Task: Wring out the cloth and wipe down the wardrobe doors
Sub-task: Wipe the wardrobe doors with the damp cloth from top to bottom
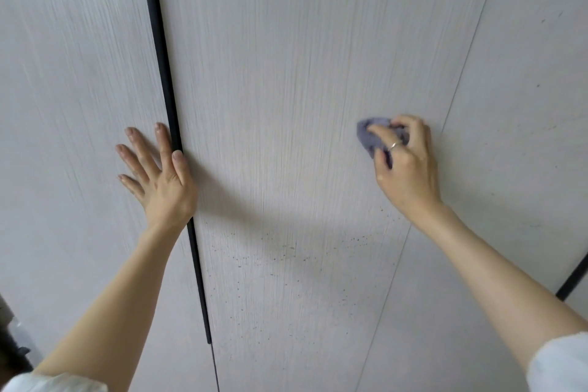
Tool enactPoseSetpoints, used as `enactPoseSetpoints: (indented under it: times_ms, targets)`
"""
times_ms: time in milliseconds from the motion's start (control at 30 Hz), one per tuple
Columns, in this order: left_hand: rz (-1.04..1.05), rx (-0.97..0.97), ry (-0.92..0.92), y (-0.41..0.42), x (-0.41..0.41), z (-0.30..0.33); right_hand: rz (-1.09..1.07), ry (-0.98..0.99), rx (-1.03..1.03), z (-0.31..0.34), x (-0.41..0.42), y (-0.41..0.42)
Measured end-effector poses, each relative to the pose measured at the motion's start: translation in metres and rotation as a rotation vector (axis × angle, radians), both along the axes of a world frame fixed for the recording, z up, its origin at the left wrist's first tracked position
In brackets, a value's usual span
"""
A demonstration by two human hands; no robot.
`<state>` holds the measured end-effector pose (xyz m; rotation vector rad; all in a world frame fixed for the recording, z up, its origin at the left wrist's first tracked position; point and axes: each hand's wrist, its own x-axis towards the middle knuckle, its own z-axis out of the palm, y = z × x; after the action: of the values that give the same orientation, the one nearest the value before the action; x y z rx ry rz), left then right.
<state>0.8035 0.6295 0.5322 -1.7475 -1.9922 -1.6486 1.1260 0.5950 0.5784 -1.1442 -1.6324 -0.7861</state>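
The wardrobe doors [286, 73] fill nearly the whole view: pale grey panels with a fine vertical grain. A black strip [165, 99] runs down between the left panel and the middle one, and a thin seam [461, 73] divides the middle panel from the one on the right. Low on the middle panel lies a scatter of small dark specks [286, 251], spreading from near the black strip across toward the seam.

The left hand [159, 175] lies flat on the left panel, fingers straight and spread, the thumb resting along the black strip; it holds nothing and seems to be bracing. The right hand [407, 162] is on the middle panel, close to the seam, its fingers curled round the cloth [370, 134], a small bunched grey-blue rag pressed against the door. A ring [393, 145] shows on one finger. A white sleeve [563, 363] shows at the near right corner.

Wringing looks finished, since the cloth is already on the wood; the wiping step is in hand. The specks sit below the cloth, so the next move probably calls for bringing the rag down and leftward over that patch with firm pressure, the flat hand steadying the doors.
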Motion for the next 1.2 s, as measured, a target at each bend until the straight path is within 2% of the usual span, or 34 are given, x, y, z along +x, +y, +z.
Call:
enactPoseSetpoints:
  times_ms: [67,167,267,333,433,600,700,767,833,933,1000,1100,1200]
  targets:
    - [0.002,-0.005,0.005,0.000,0.000,0.000,-0.014,0.043,0.040,0.006,0.002,0.006]
    - [0.005,-0.015,0.010,0.000,0.000,0.000,0.031,0.052,0.030,-0.040,0.006,0.006]
    - [0.001,-0.014,0.018,-0.001,-0.001,0.000,0.018,-0.076,-0.102,-0.117,0.018,-0.005]
    - [-0.006,-0.012,0.019,-0.001,-0.001,-0.001,0.002,-0.190,-0.214,-0.141,0.028,-0.012]
    - [-0.009,-0.006,0.015,0.000,-0.001,-0.002,-0.006,-0.213,-0.172,-0.101,0.034,-0.007]
    - [0.003,-0.001,0.006,0.000,0.000,-0.003,-0.087,0.049,0.036,0.008,0.027,0.005]
    - [-0.002,0.001,0.011,-0.001,0.000,-0.003,-0.073,0.148,0.101,0.007,0.021,0.006]
    - [-0.007,-0.002,0.015,-0.002,-0.001,-0.005,-0.056,0.165,0.114,-0.031,0.020,0.006]
    - [-0.010,-0.004,0.025,-0.003,-0.002,-0.008,-0.040,0.163,0.045,-0.086,0.023,0.001]
    - [0.004,-0.016,0.034,-0.002,-0.002,-0.014,-0.033,0.181,-0.244,-0.167,0.024,-0.016]
    - [0.007,-0.021,0.027,-0.002,-0.001,-0.018,-0.027,0.180,-0.409,-0.195,0.025,-0.026]
    - [-0.003,-0.042,0.020,-0.004,-0.001,-0.034,-0.038,0.122,-0.473,-0.187,0.032,-0.028]
    - [-0.009,-0.063,0.007,-0.006,0.000,-0.049,-0.030,0.160,-0.346,-0.148,0.035,-0.022]
